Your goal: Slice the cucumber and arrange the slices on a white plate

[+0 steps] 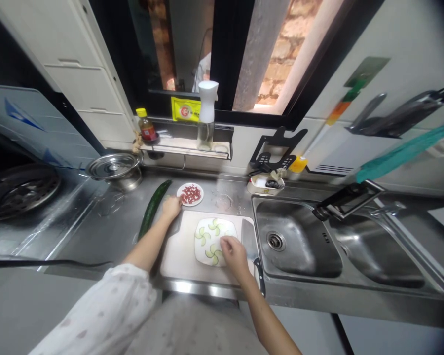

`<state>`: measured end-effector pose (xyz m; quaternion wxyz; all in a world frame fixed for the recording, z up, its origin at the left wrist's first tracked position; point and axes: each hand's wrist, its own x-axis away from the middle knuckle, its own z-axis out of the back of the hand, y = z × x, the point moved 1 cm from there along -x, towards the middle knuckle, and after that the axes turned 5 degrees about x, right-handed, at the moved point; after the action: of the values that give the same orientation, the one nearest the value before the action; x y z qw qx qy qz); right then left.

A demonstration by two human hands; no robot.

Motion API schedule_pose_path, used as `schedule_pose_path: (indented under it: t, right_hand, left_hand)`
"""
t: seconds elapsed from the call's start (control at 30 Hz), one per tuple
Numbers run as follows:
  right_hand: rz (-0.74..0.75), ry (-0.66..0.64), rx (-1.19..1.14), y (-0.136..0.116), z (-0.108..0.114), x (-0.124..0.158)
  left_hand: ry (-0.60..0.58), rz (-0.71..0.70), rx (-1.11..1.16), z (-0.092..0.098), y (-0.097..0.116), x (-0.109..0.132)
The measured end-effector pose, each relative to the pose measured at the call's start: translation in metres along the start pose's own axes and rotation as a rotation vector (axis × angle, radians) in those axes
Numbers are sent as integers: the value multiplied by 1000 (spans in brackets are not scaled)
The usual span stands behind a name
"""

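Head view, plate (210, 241) beneath curled right fingers (226, 242), left fingers (174, 203) curled, grasps unclear

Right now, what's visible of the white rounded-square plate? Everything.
The white rounded-square plate, ceramic-looking, lies flat on the pale rectangular cutting board. Thin pale-green slices form three visible pinwheel clusters on it. The person's right hand hides part of its right side; whether they touch can't be told.

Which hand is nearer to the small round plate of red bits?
Left. The left hand is at the near-left edge of the round plate; the right hand is farther, its fingers over the square plate.
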<state>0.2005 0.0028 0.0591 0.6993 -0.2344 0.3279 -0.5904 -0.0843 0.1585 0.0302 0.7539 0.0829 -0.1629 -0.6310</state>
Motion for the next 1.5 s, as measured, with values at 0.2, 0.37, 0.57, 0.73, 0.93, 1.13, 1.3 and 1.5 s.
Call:
schedule_pose_path:
  t: [0.2, 0.37, 0.57, 0.73, 0.93, 1.13, 1.3, 1.5]
  right_hand:
    - [11, -9, 2, -4, 2, -11]
    - [55, -11, 4, -17, 10, -44]
    - [167, 30, -11, -41, 20, -85]
    - [233, 13, 110, -51, 25, -98]
    - [329, -66, 276, -55, 27, -97]
    - [314, -111, 321, -52, 26, -97]
    - [291, -141, 316, -48, 25, -95]
    - [296, -141, 301, -46, 24, -94]
  left_hand:
    - [55, 137, 626, 2, 4, 8]
    - [-15, -29, 1008, 14, 39, 23]
    - [9, -249, 964, 38, 77, 56]
    - [55, -345, 793, 49, 92, 79]
    - [51, -382, 636, 51, 99, 87]
    - [-9, -382, 617, 51, 101, 88]
    - [-55, -342, 631, 48, 101, 89]
    - [-68, -360, 663, 42, 99, 87]
